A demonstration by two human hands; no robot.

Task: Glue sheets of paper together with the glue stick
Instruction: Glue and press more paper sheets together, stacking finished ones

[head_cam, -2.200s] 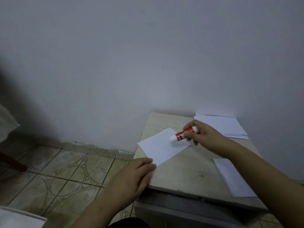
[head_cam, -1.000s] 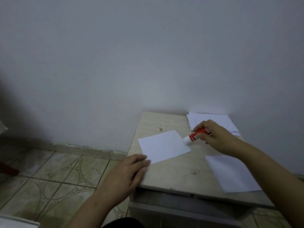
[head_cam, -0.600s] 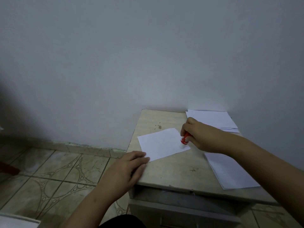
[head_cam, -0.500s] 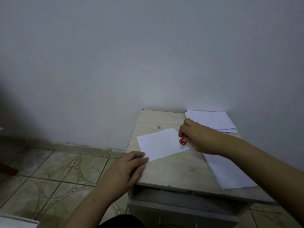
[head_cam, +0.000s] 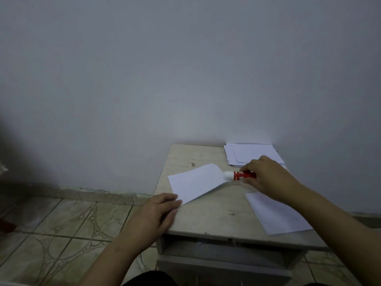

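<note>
- A small table (head_cam: 208,219) with a pale, marked top stands against a plain grey-white wall (head_cam: 185,69), in the lower right of the frame.
- A single white sheet of paper (head_cam: 193,183) lies at an angle on the left half of the tabletop, a little right of the frame's centre.
- The left hand (head_cam: 156,215) comes in from the bottom centre. Its fingers are straight and close together, and the fingertips press flat on the sheet's near corner at the table's left edge.
- The right hand (head_cam: 268,176) reaches in from the lower right. Its fingers are curled round a glue stick (head_cam: 240,175), pinching the red body near its back end.
- The glue stick lies nearly level, pointing left. Its white tip sits at the sheet's right corner; I cannot tell whether it touches the paper.
- A loose pile of white sheets (head_cam: 249,152) rests at the table's far right corner, against the wall, partly hidden by the right hand.
- Another stack of paper (head_cam: 276,215) lies on the near right part of the tabletop, under the right forearm.
- A patterned tile floor (head_cam: 61,234) fills the lower left of the frame.
</note>
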